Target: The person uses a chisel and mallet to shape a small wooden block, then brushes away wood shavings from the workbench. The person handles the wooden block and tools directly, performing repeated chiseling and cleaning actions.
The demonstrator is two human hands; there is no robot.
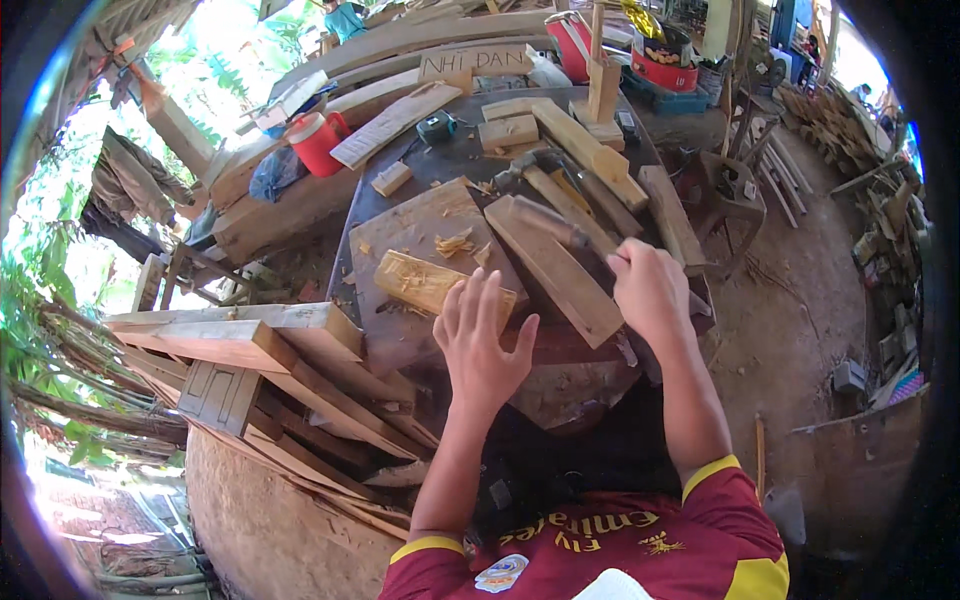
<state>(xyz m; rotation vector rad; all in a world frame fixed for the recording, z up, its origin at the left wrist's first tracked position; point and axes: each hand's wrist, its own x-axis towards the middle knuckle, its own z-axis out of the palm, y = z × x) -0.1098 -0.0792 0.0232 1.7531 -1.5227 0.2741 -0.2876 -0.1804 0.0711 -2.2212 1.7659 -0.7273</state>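
My left hand (482, 345) hovers with fingers spread at the near end of a pale, roughly carved wood block (425, 283), its fingertips at the block's right end. The block lies on a flat board (420, 225) strewn with wood chips. My right hand (648, 288) is closed around the handle of a hammer (553, 222). The handle is blurred, and its dark head points away toward the bench's middle. Between my hands a thick plank (560, 275) lies diagonally on the dark workbench (450, 165).
Stacked planks and a carved panel (225, 385) fill the left side. Further back on the bench are several wood offcuts (580, 150), a tape measure (437, 126) and an upright post (603, 85). A red jug (316, 142) stands at the back left, and a wooden stool (733, 195) on the dirt floor to the right.
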